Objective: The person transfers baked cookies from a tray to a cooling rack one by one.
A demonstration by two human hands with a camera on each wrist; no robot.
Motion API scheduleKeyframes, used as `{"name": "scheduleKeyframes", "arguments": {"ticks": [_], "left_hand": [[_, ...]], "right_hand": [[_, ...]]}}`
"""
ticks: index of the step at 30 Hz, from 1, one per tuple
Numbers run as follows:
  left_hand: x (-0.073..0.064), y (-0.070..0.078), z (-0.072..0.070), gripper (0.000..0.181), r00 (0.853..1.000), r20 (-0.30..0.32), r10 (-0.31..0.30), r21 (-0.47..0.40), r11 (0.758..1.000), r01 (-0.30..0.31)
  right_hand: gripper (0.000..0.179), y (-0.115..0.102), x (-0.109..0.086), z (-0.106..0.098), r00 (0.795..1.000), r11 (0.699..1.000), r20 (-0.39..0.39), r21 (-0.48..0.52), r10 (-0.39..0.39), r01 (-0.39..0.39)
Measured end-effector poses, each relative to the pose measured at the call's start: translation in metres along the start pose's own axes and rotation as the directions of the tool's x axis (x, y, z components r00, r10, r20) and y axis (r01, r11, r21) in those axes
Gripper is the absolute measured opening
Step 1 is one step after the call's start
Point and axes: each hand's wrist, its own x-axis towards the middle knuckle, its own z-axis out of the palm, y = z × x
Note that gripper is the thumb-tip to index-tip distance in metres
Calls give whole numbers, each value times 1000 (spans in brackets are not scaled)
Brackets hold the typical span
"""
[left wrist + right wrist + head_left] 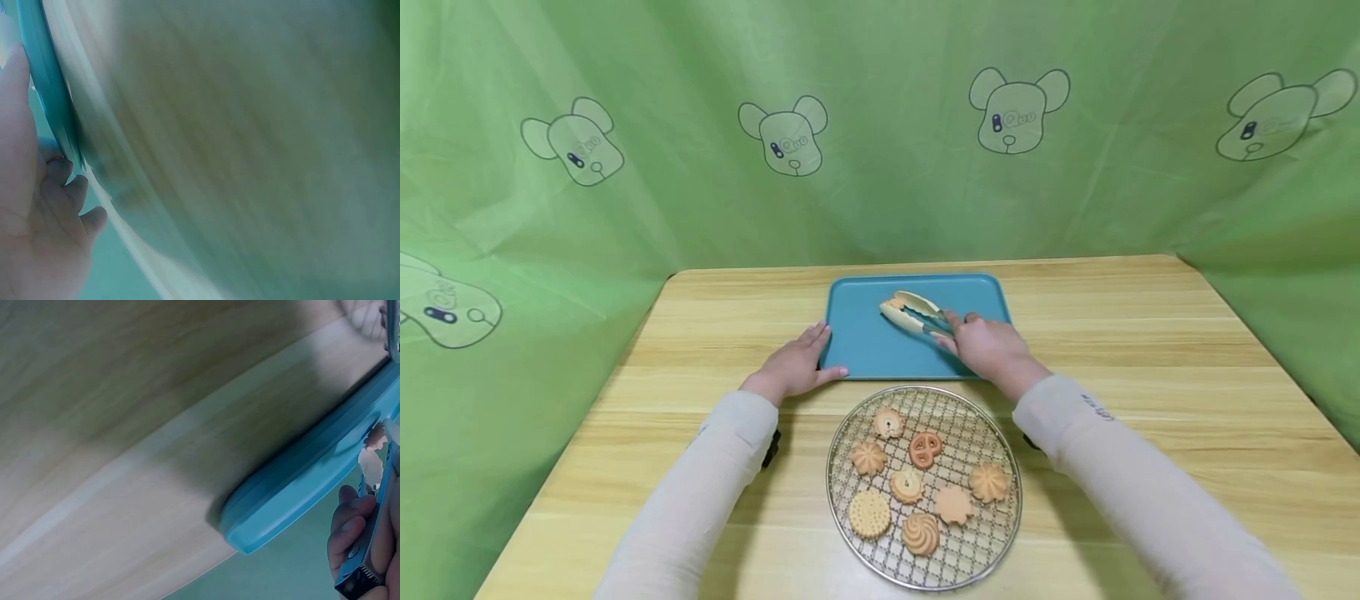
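A blue tray [880,358] lies toward the back of the table. My left hand [797,364] rests at its front left corner, fingers along the left rim and thumb at the front rim; the left wrist view shows the fingertips by the tray edge [44,69]. My right hand [992,343] grips a pair of tongs [906,319] with pale scalloped tips, above the tray. Between the tips is a cookie [895,302], mostly hidden in the head view. In the right wrist view, fingers wrap the handle of the tongs [369,550], with the cookie [376,435] at their tips.
In front of the tray stands a round wire rack [977,550] holding several cookies, among them a pretzel-shaped one [925,449] and a dotted round one [870,513]. Wooden tabletop [1150,400] surrounds them. A green curtain [895,208] with bear-head drawings hangs behind.
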Motion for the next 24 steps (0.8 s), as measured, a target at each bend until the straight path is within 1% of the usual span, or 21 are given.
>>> {"name": "scheduleKeyframes", "arguments": {"ticks": [9, 15, 19, 24], "left_hand": [[0, 1, 0, 91, 1000, 5, -8, -3, 1000, 8], [0, 1, 1, 91, 1000, 5, -11, -14, 1000, 11], [0, 2, 0, 90, 1000, 4, -11, -18, 1000, 11], [0, 2, 0, 89, 1000, -1, -9, -22, 1000, 9]], "right_hand": [[65, 7, -7, 0, 999, 1000, -38, -8, -22, 22], [65, 17, -13, 2, 996, 999, -75, -22, -42, 41], [65, 24, -18, 4, 994, 998, -96, -39, -61, 58], [64, 31, -27, 2, 991, 997, -112, -27, -78, 76]]}}
